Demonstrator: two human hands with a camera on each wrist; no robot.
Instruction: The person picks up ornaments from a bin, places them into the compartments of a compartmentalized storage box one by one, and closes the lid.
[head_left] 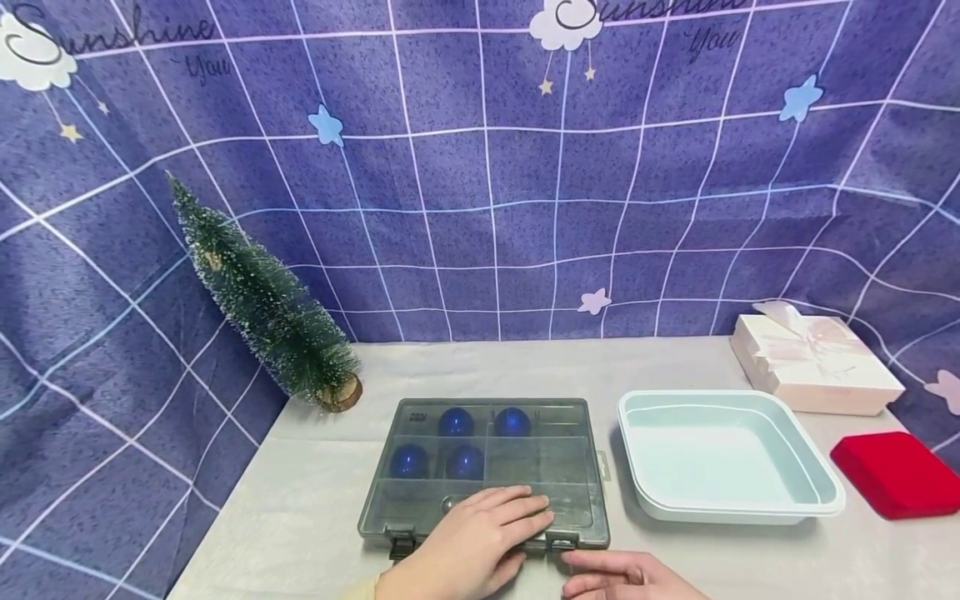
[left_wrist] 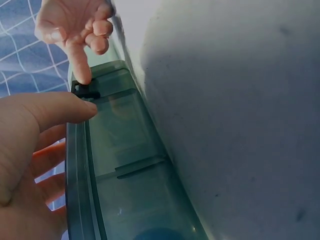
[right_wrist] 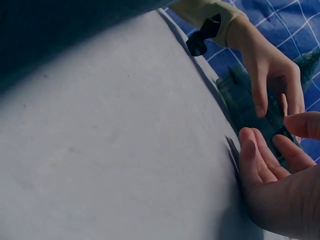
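Observation:
A grey see-through plastic compartment box lies on the table with its lid down. Several shiny blue balls show through the lid in the rear and middle compartments. My left hand rests on the front part of the lid, fingers extended over it. In the left wrist view its thumb lies against the box's front side. My right hand is at the right front latch, its index fingertip touching it. The left front latch hangs outward from the box.
A pale blue tray stands right of the box. Farther right are a white gift box with a ribbon and a red case. A small artificial fir tree leans at the left. Behind hangs a purple-blue checked cloth.

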